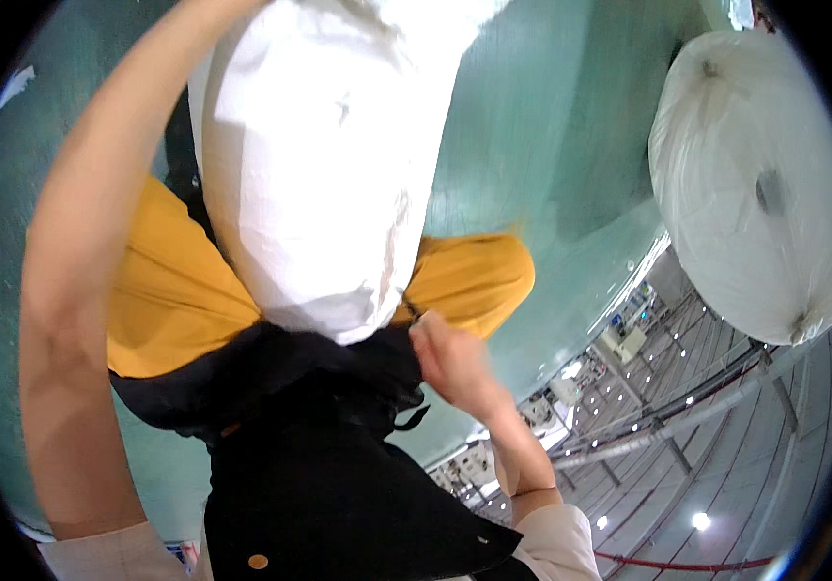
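Note:
A full white sack lies lengthwise between my legs, its near end against my lap. My left arm reaches up along the sack's left side, and the hand at its end is past the top edge of the view. My right hand is beside the sack's near right corner, slightly blurred. Its fingers are closed, and a small dark thing pokes out by the fingertips, too small to name.
My mustard trouser legs flank the sack, with a black apron below. To the right stands a large bundle in clear-white plastic. The floor is green. Ceiling lights and distant equipment show at the lower right.

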Motion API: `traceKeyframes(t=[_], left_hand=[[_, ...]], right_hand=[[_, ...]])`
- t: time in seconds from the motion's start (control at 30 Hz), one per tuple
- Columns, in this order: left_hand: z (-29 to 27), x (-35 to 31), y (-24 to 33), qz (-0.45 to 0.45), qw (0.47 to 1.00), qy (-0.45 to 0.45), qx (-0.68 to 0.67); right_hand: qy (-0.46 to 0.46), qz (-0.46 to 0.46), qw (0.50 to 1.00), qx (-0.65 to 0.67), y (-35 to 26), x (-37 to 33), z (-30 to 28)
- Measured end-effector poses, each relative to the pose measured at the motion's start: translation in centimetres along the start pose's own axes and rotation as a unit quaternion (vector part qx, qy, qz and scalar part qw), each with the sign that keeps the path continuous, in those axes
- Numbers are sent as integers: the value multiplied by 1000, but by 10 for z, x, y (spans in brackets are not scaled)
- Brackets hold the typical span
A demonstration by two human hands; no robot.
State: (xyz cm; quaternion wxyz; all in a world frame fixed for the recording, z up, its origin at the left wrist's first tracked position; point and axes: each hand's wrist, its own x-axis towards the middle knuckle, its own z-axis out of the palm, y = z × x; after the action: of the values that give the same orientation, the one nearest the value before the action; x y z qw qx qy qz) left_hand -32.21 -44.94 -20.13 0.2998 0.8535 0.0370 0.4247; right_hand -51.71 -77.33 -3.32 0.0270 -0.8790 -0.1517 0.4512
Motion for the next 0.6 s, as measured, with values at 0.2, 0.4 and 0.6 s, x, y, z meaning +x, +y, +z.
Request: traceKeyframes(t=[0.2,0.4,0.6], left_hand=[[0,-4,2,-19,999,-8,-39],[-1,4,-1,-8,999,7,-49],[-1,4,-2,-18,999,2,-51]], right_hand=[[312,-174,933,-53,-50,177,-98],[355,-128,924,-57,-76,283,-180],[269,-66,960,-30,-88,261,-175]])
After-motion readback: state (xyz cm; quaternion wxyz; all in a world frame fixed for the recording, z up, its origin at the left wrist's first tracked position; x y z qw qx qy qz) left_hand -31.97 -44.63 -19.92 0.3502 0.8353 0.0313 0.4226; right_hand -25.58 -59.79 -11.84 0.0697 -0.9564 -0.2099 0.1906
